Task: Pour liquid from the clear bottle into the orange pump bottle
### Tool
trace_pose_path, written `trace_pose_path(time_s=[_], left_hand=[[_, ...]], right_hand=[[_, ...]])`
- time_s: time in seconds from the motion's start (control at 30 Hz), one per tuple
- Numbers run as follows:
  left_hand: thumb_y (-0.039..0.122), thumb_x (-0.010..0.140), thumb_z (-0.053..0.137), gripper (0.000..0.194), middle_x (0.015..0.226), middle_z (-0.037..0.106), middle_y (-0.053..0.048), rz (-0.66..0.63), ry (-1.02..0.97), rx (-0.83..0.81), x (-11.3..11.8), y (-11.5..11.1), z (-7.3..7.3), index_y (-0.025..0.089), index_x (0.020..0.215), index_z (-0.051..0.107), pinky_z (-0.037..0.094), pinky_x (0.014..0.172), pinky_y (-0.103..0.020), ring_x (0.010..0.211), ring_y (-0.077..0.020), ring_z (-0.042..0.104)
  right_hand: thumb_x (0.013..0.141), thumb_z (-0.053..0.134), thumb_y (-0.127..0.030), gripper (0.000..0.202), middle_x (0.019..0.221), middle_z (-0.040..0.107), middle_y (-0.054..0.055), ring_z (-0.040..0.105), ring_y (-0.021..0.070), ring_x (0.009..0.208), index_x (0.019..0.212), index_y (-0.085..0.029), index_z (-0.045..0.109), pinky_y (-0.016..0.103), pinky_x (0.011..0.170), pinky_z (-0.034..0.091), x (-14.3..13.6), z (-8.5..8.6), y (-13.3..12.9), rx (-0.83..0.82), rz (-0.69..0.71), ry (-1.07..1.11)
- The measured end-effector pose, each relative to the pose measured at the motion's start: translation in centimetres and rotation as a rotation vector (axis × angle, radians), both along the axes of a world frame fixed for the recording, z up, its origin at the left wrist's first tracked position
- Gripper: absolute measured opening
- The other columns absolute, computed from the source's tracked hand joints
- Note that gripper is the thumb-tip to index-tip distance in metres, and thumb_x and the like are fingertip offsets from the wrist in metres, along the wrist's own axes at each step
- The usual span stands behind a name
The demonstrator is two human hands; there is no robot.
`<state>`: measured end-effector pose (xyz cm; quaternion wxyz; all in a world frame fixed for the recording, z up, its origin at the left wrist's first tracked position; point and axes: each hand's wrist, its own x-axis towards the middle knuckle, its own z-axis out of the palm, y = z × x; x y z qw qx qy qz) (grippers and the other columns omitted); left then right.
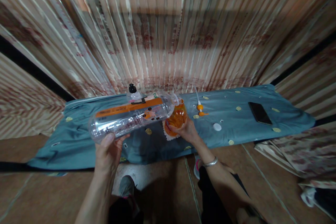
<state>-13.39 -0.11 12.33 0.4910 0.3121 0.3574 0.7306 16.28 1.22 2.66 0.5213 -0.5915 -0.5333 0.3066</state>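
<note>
My left hand (109,150) supports a large clear plastic bottle (128,115) with an orange label, fingers around its lower end. The bottle lies tilted almost flat, its neck pointing right to the mouth of a smaller orange see-through bottle (179,114). My right hand (187,131) is closed around that orange bottle, which leans over a small white scalloped mat (169,136). Whether liquid passes between the two mouths is too blurred to tell. An orange pump head (200,107) with a pale tube lies to the right. Beside it is a white round disc (217,126).
A teal patterned cloth (225,136) covers the long narrow surface. Behind the big bottle stands a clear bottle with a black cap (132,88). A dark phone (259,113) lies at the right. Striped curtains (162,42) hang behind, and dark poles (34,66) flank the surface.
</note>
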Motion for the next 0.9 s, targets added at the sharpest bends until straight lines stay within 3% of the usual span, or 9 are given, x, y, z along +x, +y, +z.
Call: trace_pose_path(time_s=[0.2,0.4,0.7,0.9], left_hand=[[0.036,0.045,0.113,0.078,0.106,0.092,-0.005,0.031,-0.023,-0.056,0.37,-0.08,0.38,0.027,0.118,0.089,0.069,0.056,-0.022,0.068,-0.0184,0.079],[0.042,0.045,0.113,0.076,0.099,0.091,-0.006,0.039,0.021,-0.062,0.24,-0.27,0.47,0.026,0.115,0.090,0.075,0.058,-0.031,0.065,-0.0202,0.077],[0.040,0.052,0.112,0.081,0.101,0.091,-0.004,0.011,0.030,-0.028,0.12,-0.16,0.17,0.028,0.129,0.088,0.072,0.059,-0.026,0.068,-0.0195,0.079],[0.042,0.053,0.115,0.099,0.113,0.092,-0.008,-0.025,0.055,-0.007,-0.53,-0.01,-0.05,0.030,0.146,0.082,0.073,0.065,-0.029,0.078,-0.0247,0.085]], right_hand=[[0.067,0.106,-0.045,0.076,0.131,0.094,0.014,0.092,0.0420,0.122,0.132,-0.026,0.072,0.062,0.116,0.075,-0.12,0.29,0.00,-0.006,-0.006,0.021],[0.067,0.106,-0.046,0.075,0.132,0.094,0.013,0.092,0.0410,0.123,0.131,-0.027,0.072,0.061,0.116,0.074,-0.17,0.07,0.08,0.000,-0.005,0.027],[0.070,0.106,-0.046,0.076,0.136,0.092,0.014,0.091,0.0409,0.126,0.135,-0.026,0.072,0.061,0.119,0.072,-0.04,0.25,-0.01,-0.008,0.009,-0.001],[0.071,0.106,-0.044,0.079,0.136,0.092,0.014,0.090,0.0410,0.127,0.141,-0.026,0.072,0.061,0.120,0.072,0.02,0.31,-0.08,-0.014,0.019,0.001]])
